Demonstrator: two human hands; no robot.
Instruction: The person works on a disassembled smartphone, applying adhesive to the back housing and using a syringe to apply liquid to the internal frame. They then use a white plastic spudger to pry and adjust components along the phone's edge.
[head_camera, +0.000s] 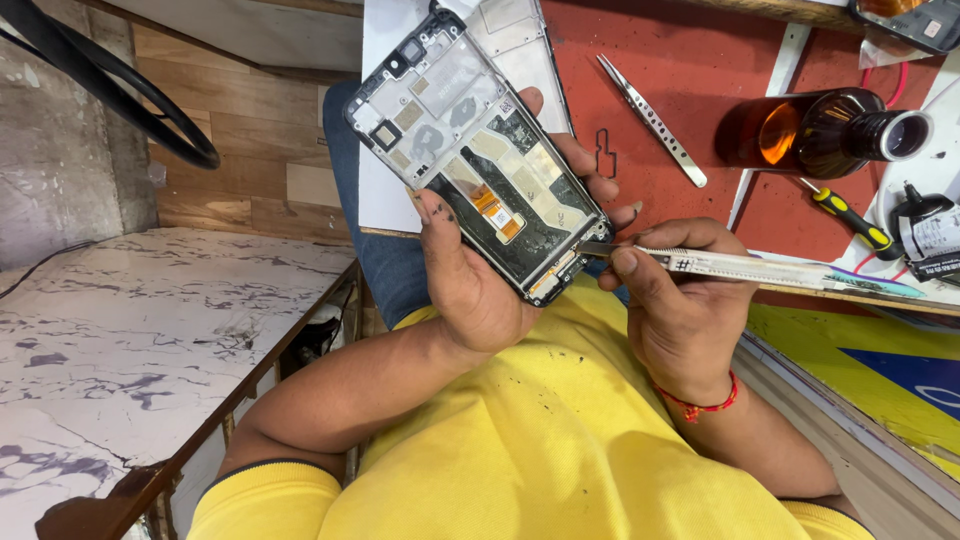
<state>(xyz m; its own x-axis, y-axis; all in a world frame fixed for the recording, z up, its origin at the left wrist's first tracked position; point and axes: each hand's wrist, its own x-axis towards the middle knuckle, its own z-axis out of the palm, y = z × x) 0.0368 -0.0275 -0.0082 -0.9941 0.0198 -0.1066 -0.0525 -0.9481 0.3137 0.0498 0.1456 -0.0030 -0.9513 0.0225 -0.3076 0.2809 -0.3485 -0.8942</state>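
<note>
Opened phone frame held over the lap, tweezers at its lower edge

Hands meet just above a yellow shirt (560, 440). The left hand (480, 280) is wrapped around an opened black smartphone frame with exposed silver shielding and orange flex connectors (475, 150), thumb along its near long edge and fingers curled behind the far edge, so the frame sits tilted with its camera end pointing up and away. The right hand (680, 310), with a red thread bracelet (700, 402) at the wrist, pinches a long flat pair of silver metal tweezers (760, 270) between thumb and forefinger; the tip of the tweezers touches the bottom corner of the frame, right by the left fingertips.

Behind the hands lies a red work surface (690, 90). On it rest a second pair of slim silver tweezers (650, 120), a brown glass bottle lying on its side (820, 130) and, near that, a small screwdriver with a yellow and black handle (850, 222) (partly over the edge of a white tray). A white sheet (385, 130) lies under the frame's upper end. To the left stands a white marbled tabletop with a wooden rim (130, 340), well apart from the hands.
</note>
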